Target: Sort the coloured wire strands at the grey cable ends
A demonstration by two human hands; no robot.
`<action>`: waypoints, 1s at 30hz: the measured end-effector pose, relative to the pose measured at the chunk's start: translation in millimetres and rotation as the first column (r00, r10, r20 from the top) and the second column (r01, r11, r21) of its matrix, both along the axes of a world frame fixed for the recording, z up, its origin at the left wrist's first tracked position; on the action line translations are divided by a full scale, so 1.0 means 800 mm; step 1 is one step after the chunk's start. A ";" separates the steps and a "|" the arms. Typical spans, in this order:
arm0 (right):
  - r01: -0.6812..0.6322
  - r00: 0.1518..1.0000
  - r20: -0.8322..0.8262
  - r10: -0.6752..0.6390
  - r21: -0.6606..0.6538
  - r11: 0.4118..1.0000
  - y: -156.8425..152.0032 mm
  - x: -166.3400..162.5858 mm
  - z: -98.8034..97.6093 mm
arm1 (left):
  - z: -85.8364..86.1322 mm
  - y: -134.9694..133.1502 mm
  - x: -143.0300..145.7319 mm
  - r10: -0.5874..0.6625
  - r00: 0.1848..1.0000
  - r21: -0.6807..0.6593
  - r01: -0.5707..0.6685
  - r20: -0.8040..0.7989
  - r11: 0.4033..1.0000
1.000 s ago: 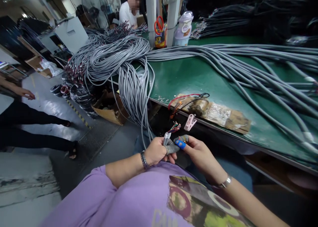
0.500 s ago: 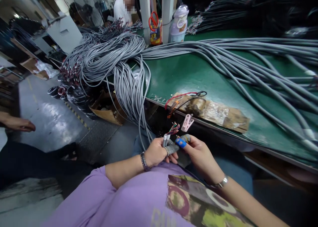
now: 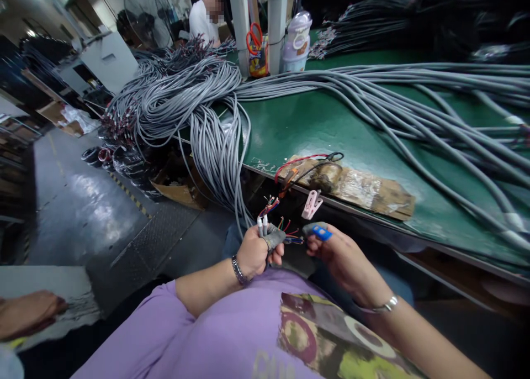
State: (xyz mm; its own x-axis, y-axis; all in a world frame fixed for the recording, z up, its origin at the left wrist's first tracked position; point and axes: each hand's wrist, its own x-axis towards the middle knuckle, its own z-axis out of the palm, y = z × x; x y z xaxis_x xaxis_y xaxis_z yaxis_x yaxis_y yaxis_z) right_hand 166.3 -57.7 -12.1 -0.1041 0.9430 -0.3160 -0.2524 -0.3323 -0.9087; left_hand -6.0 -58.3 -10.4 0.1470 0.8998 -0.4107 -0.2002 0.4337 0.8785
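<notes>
Gripped in the left hand point(image 3: 255, 252), curled tight, on the near side of the green table point(image 3: 285, 127): two grey cable ends point(image 3: 265, 231) with white collars point(image 3: 260, 222), side by side, long axes nearly upright, wire tuft point(image 3: 270, 205) at the far end. Fanned right from the same fist, nearly level: loose coloured wires point(image 3: 295, 240), roots nearer the left hand, tips just beside or touching the right hand point(image 3: 337, 252), impossible to tell which. Opposite, on the right: fingers bent in, thumb close to forefinger, any hold on a wire too indistinct to tell.

workshop: grey cables point(image 3: 186, 94) heaped beside green workbench point(image 3: 290, 127)
</notes>
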 end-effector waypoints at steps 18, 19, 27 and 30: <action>-0.216 0.971 0.125 0.204 0.095 0.972 0.011 -0.024 0.009 | 0.000 -0.011 -0.001 -0.164 0.979 0.058 0.171 -0.118 0.984; -0.200 0.975 0.115 0.189 0.091 0.976 0.009 -0.024 0.006 | 0.000 -0.012 -0.001 -0.155 0.982 0.065 0.163 -0.109 0.985; -0.134 0.989 -0.079 0.129 -0.062 0.989 0.005 -0.031 0.006 | 0.000 -0.011 0.000 -0.099 0.993 0.074 0.104 -0.063 0.992; -0.165 0.983 -0.096 0.156 -0.090 0.982 0.006 -0.033 0.010 | -0.001 -0.011 -0.004 -0.210 0.973 0.060 0.216 -0.091 0.974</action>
State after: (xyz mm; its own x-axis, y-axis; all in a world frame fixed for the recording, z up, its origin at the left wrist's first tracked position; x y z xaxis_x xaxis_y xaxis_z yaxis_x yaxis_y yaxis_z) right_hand 139.6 -52.7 -4.3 -0.2832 0.8771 -0.3880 -0.2660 -0.4605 -0.8469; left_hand -9.1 -67.2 -11.0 0.3066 0.8781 -0.3674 -0.0346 0.3961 0.9176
